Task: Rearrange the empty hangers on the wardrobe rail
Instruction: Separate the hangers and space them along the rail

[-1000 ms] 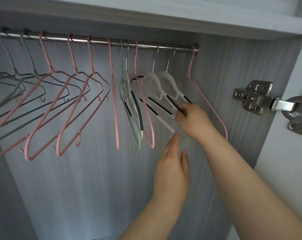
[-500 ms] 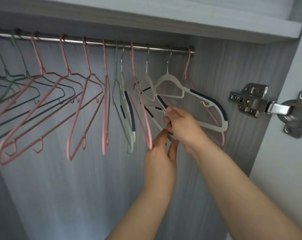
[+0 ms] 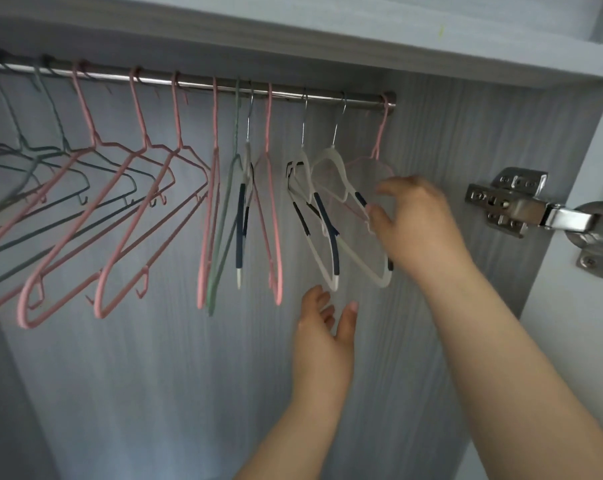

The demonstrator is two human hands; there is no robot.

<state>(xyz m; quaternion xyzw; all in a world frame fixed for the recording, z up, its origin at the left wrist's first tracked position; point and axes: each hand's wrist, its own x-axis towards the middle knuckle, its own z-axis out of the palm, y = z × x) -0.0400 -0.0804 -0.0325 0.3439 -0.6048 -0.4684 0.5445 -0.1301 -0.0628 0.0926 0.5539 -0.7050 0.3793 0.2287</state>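
A steel rail point(image 3: 196, 81) runs under the shelf and carries several empty hangers. Grey wire hangers point(image 3: 61, 133) hang at the left, then pink wire hangers point(image 3: 137, 109). Towards the right end two white plastic hangers with navy grips point(image 3: 329, 161) hang side by side. A last pink hanger point(image 3: 379, 140) sits at the rail's end. My right hand point(image 3: 421, 223) is spread with loose fingers at the white hangers' right arms, gripping nothing that I can see. My left hand point(image 3: 327, 327) hovers just below them, fingers straight, holding nothing.
A metal door hinge point(image 3: 511, 202) juts from the right side panel close to my right hand. The shelf point(image 3: 327, 36) lies close above the rail. A third white hanger point(image 3: 246, 161) and a green one point(image 3: 236, 161) hang among the pink ones mid-rail.
My right hand has let go of the white hanger it pinched and opened. The white hangers have swung back to hang side by side. My left hand has dropped lower.
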